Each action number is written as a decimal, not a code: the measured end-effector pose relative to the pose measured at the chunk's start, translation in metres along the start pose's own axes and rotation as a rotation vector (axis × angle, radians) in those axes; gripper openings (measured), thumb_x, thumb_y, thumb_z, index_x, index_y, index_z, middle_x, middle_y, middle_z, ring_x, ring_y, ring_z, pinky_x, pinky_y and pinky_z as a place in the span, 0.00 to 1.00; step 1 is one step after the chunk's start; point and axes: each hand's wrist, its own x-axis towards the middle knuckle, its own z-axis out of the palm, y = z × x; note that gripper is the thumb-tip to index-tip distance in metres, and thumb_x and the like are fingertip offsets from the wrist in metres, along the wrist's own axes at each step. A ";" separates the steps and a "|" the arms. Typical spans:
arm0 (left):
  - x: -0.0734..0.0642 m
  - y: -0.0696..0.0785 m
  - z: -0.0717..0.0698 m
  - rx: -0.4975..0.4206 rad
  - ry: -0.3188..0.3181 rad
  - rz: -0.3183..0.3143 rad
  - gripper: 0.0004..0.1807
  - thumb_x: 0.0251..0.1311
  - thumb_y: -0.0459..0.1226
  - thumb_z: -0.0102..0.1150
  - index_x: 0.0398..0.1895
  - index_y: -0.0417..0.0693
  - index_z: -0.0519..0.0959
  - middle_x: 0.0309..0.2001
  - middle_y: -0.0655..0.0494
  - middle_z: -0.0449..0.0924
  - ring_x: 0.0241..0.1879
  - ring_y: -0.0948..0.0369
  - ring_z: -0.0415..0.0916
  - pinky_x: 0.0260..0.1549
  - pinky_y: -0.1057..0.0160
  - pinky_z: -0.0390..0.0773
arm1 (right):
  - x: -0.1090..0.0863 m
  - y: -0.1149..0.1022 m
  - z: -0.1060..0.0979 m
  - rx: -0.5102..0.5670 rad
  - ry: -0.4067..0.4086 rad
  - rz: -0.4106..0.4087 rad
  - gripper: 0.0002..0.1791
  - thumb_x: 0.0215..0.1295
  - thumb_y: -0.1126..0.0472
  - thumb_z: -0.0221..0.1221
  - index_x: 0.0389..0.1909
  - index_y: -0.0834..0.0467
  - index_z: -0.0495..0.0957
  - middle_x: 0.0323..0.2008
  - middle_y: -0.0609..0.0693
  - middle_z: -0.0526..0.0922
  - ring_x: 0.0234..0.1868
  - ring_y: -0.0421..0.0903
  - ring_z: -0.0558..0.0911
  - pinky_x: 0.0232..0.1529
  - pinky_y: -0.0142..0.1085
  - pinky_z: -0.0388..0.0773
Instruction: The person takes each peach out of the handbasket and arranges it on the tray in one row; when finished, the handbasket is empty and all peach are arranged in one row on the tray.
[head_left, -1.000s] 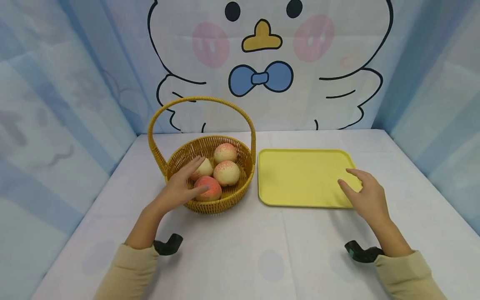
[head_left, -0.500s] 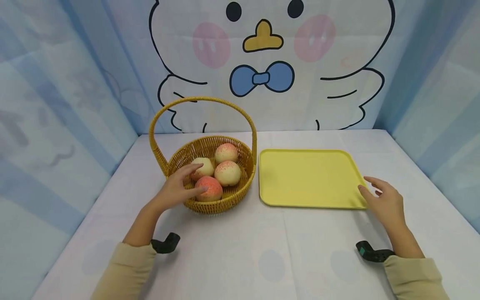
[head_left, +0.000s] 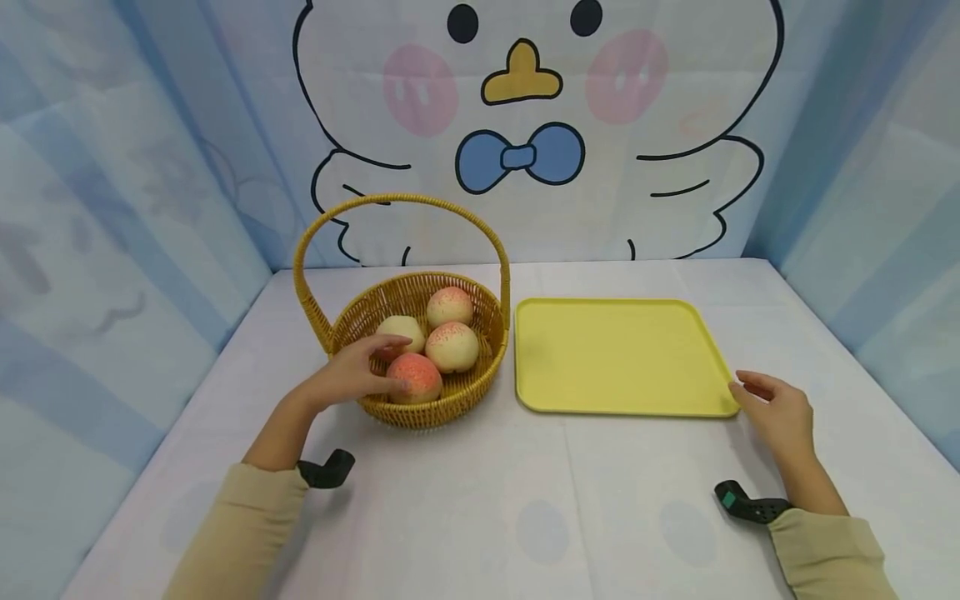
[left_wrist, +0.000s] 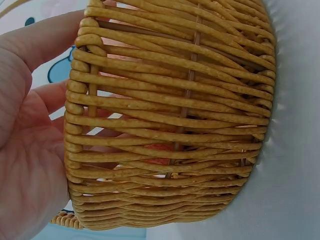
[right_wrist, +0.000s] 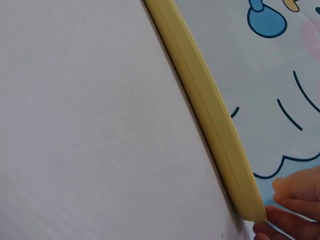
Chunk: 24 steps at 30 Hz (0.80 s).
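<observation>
A reddish peach (head_left: 414, 379) lies at the front of a woven basket (head_left: 480, 392), with three paler peaches (head_left: 452, 347) behind and beside it. My left hand (head_left: 348, 371) reaches over the basket's left rim, thumb overlapping the reddish peach and fingers bent above its far side. Seen in the left wrist view, the left fingers (left_wrist: 42, 37) go in behind the wicker wall, which partly hides them. Beside the right edge of a yellow tray (head_left: 622, 358), my right hand (head_left: 780, 417) has its fingertips right at the rim near the front corner, holding nothing.
The basket's tall arched handle (head_left: 401, 198) rises over the fruit. A white cloth (head_left: 480, 500) covers the table, and printed curtains (head_left: 862, 208) stand at the back and both sides. Both wrists carry black camera mounts (head_left: 326, 469).
My left hand has come down into the basket, closer around the reddish peach. My right hand has moved right and lower, from above the tray to its right edge. Peaches and tray stay put.
</observation>
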 end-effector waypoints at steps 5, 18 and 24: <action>0.002 0.000 0.000 0.010 -0.048 -0.046 0.37 0.49 0.45 0.68 0.62 0.44 0.67 0.56 0.47 0.70 0.56 0.51 0.66 0.52 0.49 0.67 | 0.004 0.007 0.003 -0.009 -0.011 0.031 0.25 0.65 0.54 0.52 0.53 0.71 0.73 0.48 0.66 0.76 0.36 0.33 0.68 0.32 0.27 0.65; 0.006 0.002 -0.003 0.068 -0.113 -0.039 0.36 0.49 0.45 0.68 0.60 0.41 0.68 0.56 0.46 0.71 0.55 0.52 0.67 0.53 0.50 0.66 | 0.010 0.016 0.014 0.087 -0.002 0.214 0.23 0.66 0.55 0.51 0.55 0.66 0.72 0.53 0.63 0.73 0.49 0.50 0.71 0.27 0.17 0.66; 0.010 0.002 -0.002 0.074 -0.132 -0.050 0.36 0.49 0.45 0.68 0.61 0.40 0.68 0.56 0.46 0.70 0.55 0.51 0.67 0.53 0.50 0.66 | 0.010 0.017 0.013 0.083 0.005 0.233 0.23 0.67 0.55 0.50 0.56 0.66 0.72 0.55 0.63 0.72 0.55 0.55 0.69 0.29 0.18 0.66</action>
